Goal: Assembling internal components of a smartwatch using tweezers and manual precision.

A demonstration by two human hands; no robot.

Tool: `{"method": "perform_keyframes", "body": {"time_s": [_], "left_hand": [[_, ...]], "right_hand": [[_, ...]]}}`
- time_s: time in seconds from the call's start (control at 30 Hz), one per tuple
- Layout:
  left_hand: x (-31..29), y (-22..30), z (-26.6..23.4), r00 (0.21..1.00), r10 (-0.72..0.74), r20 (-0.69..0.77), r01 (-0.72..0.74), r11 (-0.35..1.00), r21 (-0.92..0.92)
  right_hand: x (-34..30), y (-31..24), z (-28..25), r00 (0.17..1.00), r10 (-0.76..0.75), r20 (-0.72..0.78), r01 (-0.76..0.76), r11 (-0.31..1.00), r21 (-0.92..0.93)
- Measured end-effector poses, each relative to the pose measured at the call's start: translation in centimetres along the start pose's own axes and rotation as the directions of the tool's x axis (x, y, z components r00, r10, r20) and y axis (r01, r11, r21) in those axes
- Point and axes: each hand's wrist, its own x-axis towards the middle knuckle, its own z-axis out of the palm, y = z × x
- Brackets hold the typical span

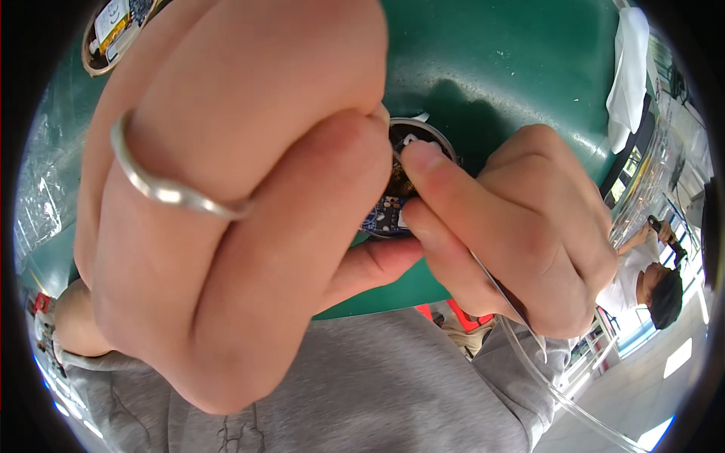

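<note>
Between my hands is a small round device (393, 215), its open casing showing a dark circuit board, a gold-coloured part and a pale rim. My left hand (234, 204), with a silver ring on one finger, is large in the foreground. Its fingers are curled closed at the device's left side, and one digit lies along the near edge, so much of the device is hidden. My right hand (521, 226) is closed on a thin metal tool (507, 296), whose flat shaft comes out below the fingers. Its fingertips are at the device's right side; the tool's working tip cannot be made out.
A green work surface (506, 60) lies beneath. Another round casing with electronics (113, 30) is at the far left, above clear plastic bags (49, 166). A white cloth or paper (628, 79) lies along the right edge. Clear tubing (563, 400) runs below my right hand. A person (642, 283) is at the right.
</note>
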Motion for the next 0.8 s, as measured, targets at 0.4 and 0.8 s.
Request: {"method": "perform_keyframes", "body": {"time_s": [0.4,0.8], "left_hand": [[0.1,0.3,-1.5,0.994,-0.054,0.091,0.059,0.997,-0.047],[-0.2,0.0,-1.3,0.997,-0.045,0.063,0.051,0.994,-0.1]], "right_hand": [[-0.1,0.5,2.5,0.933,-0.09,-0.35,0.117,0.992,0.056],[0.4,0.1,0.9,0.993,0.05,-0.107,-0.035,0.99,0.138]]}}
